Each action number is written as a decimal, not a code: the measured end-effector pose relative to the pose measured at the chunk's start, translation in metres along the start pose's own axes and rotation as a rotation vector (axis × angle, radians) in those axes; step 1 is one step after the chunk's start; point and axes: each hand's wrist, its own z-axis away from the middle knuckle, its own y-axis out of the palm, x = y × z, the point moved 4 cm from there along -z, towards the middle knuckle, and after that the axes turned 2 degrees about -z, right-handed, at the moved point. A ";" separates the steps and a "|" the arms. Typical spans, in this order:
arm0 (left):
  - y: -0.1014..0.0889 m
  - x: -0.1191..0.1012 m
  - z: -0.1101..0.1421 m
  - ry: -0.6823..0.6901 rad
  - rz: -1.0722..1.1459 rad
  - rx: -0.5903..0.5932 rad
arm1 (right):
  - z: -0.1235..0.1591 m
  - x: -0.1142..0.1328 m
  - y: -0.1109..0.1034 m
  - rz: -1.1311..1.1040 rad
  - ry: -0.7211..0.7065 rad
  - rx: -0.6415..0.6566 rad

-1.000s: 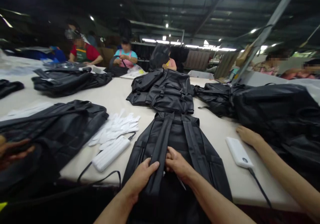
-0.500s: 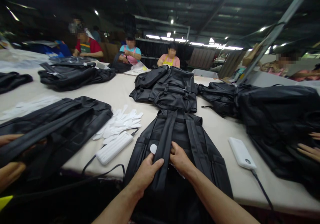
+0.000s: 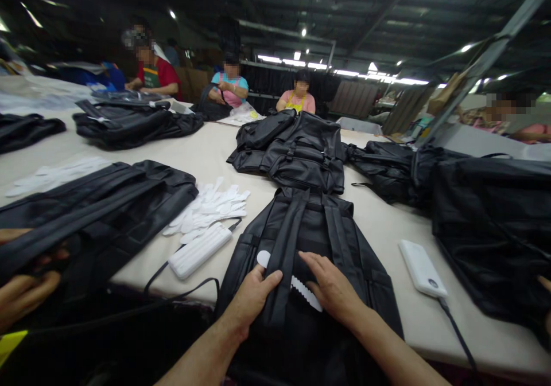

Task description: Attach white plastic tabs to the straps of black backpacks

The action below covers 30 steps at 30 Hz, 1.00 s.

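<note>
A black backpack (image 3: pixel 316 231) lies in front of me with its shoulder straps facing up. My left hand (image 3: pixel 253 294) is closed on the left shoulder strap (image 3: pixel 284 260), thumb on top. At its fingertips a white round disc (image 3: pixel 263 258) shows beside the strap. On the strap's other side lies a white piece with a jagged edge (image 3: pixel 306 294); whether it joins the disc under the strap is hidden. My right hand (image 3: pixel 336 285) is open over the backpack, fingers stretched, beside the jagged piece. The other strap (image 3: pixel 338 234) lies to its right.
White gloves (image 3: pixel 210 205) and a cabled white power bank (image 3: pixel 200 250) lie left of the backpack. Another power bank (image 3: pixel 424 268) is at right. More black backpacks (image 3: pixel 297 151) lie around. A co-worker's hands (image 3: pixel 30 294) hold a strap at left; several people sit beyond the table.
My right hand has opened and moved slightly right, away from the strap, uncovering the white jagged piece. My left hand keeps its grip. The view has shifted slightly.
</note>
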 end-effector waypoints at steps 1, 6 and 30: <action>-0.001 -0.001 0.000 -0.017 -0.003 -0.006 | 0.000 0.003 0.000 0.049 -0.075 0.035; -0.008 -0.003 0.001 -0.077 -0.032 -0.022 | -0.006 0.024 -0.001 -0.058 -0.292 0.046; -0.006 -0.016 0.000 0.162 -0.390 -0.061 | -0.021 0.051 0.002 -0.316 -0.150 -0.024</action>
